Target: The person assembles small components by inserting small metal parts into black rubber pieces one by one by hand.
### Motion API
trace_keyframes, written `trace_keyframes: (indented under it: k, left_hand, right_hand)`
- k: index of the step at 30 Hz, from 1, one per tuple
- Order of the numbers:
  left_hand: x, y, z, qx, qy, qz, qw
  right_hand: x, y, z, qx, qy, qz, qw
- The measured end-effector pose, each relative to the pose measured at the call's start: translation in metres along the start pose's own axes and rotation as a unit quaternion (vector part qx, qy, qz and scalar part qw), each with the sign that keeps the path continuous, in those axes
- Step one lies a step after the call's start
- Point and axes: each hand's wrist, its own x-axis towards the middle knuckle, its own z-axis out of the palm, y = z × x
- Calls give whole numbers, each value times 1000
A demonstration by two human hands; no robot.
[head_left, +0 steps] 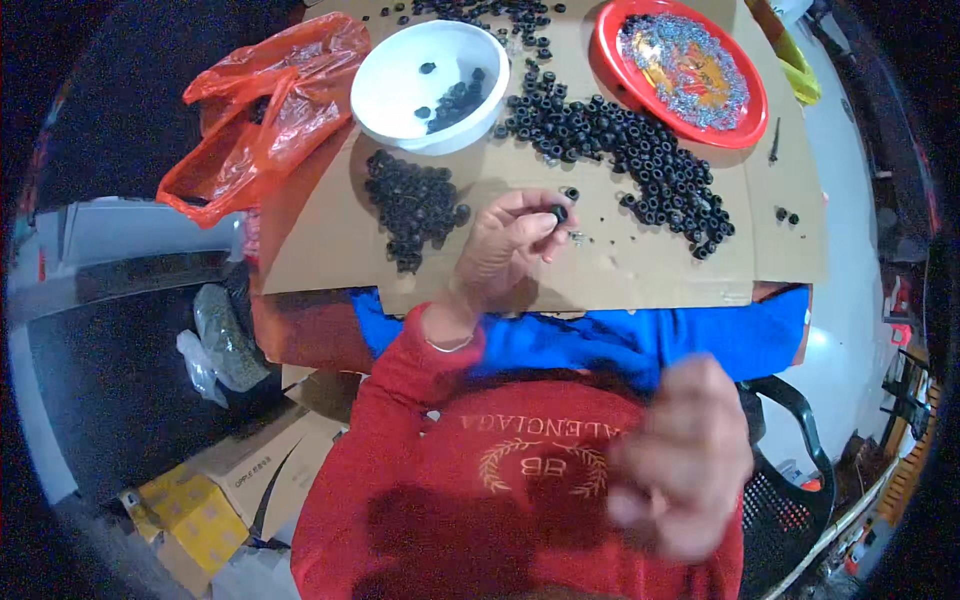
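My left hand (508, 235) is raised above the cardboard, its thumb and fingers pinching a small round black part (559, 213). Just beyond its fingertips lies another black ring-shaped part (570, 192), and a few tiny metal bits (576, 238) are beside them. My right hand (688, 460) is held up in front of my red sweatshirt, smeared by motion; its fingers and anything in them cannot be made out. To the left of my left hand sits a heap of black parts (408, 208), while a larger spread of hollow black parts (665, 172) stretches away to the right.
A white bowl (385, 112) with some black parts stands beyond the left heap. At the far right, a red tray (606, 62) holds many small shiny metal pieces. A red plastic bag (285, 115) lies left of the bowl. Blue cloth (600, 340) hangs along the near cardboard edge.
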Motion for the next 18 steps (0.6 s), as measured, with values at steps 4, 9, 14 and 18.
trace_keyframes:
  k: [4, 9, 14, 18]
  left_hand:
    - [7, 2, 4, -41, -33, -13, 999]
    - [11, -1, 1, -111, -64, 8, 992]
    - [10, 8, -6, -149, -43, -3, 988]
    - [10, 9, -15, -142, -15, 23, 989]
  right_hand:
    - [25, -14, -11, -4, -65, -107, 992]
    - [32, -16, -4, 94, -99, -62, 989]
    - [54, -11, 6, 80, -67, -110, 988]
    - [23, -16, 4, 110, -103, -24, 988]
